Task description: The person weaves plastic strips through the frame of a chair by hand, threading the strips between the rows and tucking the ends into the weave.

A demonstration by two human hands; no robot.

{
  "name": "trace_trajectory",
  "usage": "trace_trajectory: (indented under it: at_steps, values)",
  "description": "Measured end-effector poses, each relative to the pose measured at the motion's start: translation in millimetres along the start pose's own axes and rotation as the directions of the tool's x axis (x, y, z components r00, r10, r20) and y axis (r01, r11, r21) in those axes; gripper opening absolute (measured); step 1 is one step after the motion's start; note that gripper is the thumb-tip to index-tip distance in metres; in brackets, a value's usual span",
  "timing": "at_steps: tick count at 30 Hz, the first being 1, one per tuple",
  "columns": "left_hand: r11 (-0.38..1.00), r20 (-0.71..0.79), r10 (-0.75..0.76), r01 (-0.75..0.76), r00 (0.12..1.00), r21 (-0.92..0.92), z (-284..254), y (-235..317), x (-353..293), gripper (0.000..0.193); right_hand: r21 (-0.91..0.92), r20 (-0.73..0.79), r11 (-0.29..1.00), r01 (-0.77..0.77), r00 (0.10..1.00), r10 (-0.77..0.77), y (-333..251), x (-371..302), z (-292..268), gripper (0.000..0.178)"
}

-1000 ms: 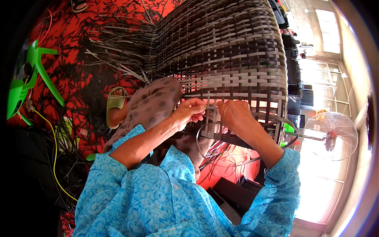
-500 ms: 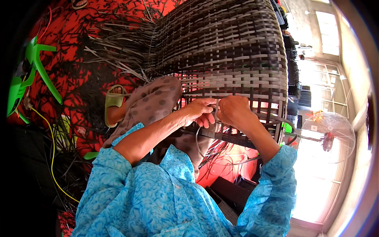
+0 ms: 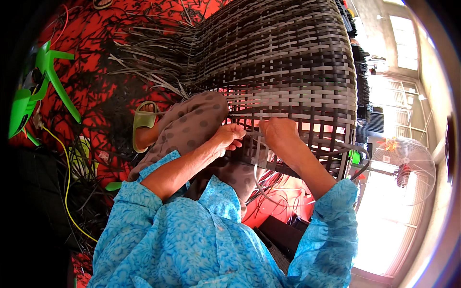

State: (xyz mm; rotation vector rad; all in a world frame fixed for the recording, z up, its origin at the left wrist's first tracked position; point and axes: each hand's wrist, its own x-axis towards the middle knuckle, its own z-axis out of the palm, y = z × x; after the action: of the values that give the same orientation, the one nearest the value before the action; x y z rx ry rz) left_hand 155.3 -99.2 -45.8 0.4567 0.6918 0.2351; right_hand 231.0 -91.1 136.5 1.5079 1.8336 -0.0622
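Observation:
A wicker panel of flat grey and dark brown strips [image 3: 273, 57] stretches away in front of me, tightly woven at the far part and open-meshed near me. By my knee, my left hand [image 3: 229, 138] is closed in a pinch on the end of a grey weaving strip [image 3: 253, 135]. This strip runs across toward my right hand and a loop hangs below it. My right hand [image 3: 280, 137] is closed over the open mesh, its fingertips hidden behind the knuckles, so what it grips cannot be made out. Another dark strip [image 3: 365, 165] curves out beyond my right wrist.
Loose strip ends [image 3: 149, 72] fan out from the panel's left side. Cut scraps litter the red floor [image 3: 113, 31]. Green plastic legs [image 3: 62, 86] and a yellow cord [image 3: 67, 177] lie at left. A fan [image 3: 402, 168] stands at right; dark boxes [image 3: 281, 235] sit below.
My left hand has moved left, away from my right hand, drawing the strip end with it. The right hand stays over the mesh. The view has shifted slightly.

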Motion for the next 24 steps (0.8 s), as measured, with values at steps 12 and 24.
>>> trace_trajectory:
  at_steps: [12,24]
  values:
    - [0.951,0.236,0.075,0.002,0.969,-0.311,-8.4,5.0,2.7,0.025,0.072,0.028,0.989,-0.127,0.992,0.126,-9.3,6.9,15.0,0.022]
    - [0.989,0.234,0.145,-0.142,0.961,-0.032,-4.0,14.4,11.8,0.013,0.110,-0.071,0.983,-0.150,0.985,0.158,-0.6,5.3,29.4,0.016]
